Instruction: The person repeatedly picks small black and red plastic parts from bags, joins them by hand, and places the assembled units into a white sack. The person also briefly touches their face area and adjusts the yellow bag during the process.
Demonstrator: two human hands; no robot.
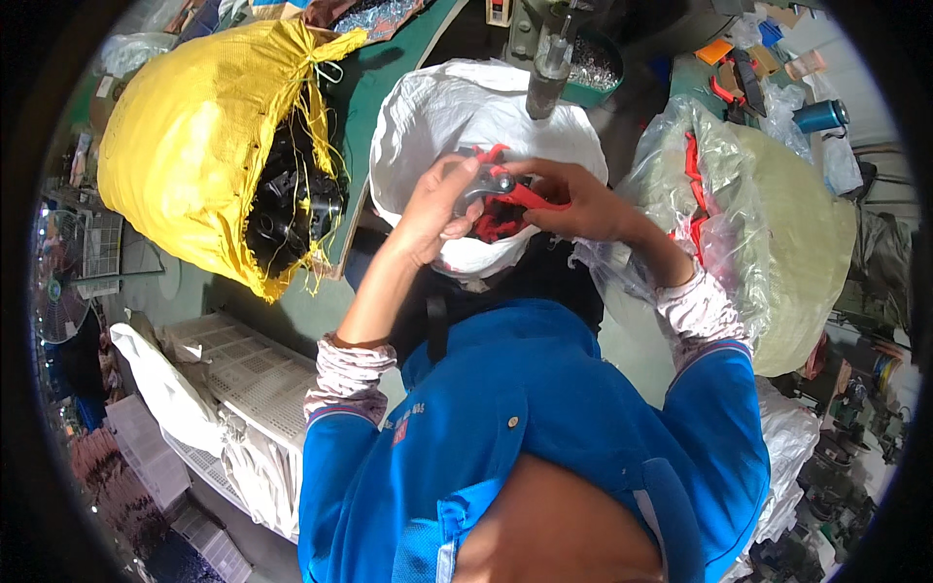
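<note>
Over the mouth of a white woven sack (406,117), both hands hold one red-handled hand tool (528,198) with a dark grey head and a round pivot; its exact kind is unclear. My left hand (439,206) is closed around the grey head, thumb on top. On the other side, my right hand (583,202) grips the red handle end, its fingers partly hiding it. Below the tool, several red pieces (498,225) lie in the sack. A metal spindle (550,78) of a machine stands just beyond my hands, over the sack's far rim.
At left, a yellow woven sack (185,146) lies open with black parts (282,223) showing. To the right stands a pale sack lined with clear plastic (777,243), holding red-handled pieces (696,185). A green tray (595,78) of metal bits sits behind. White crates (253,379) stand lower left.
</note>
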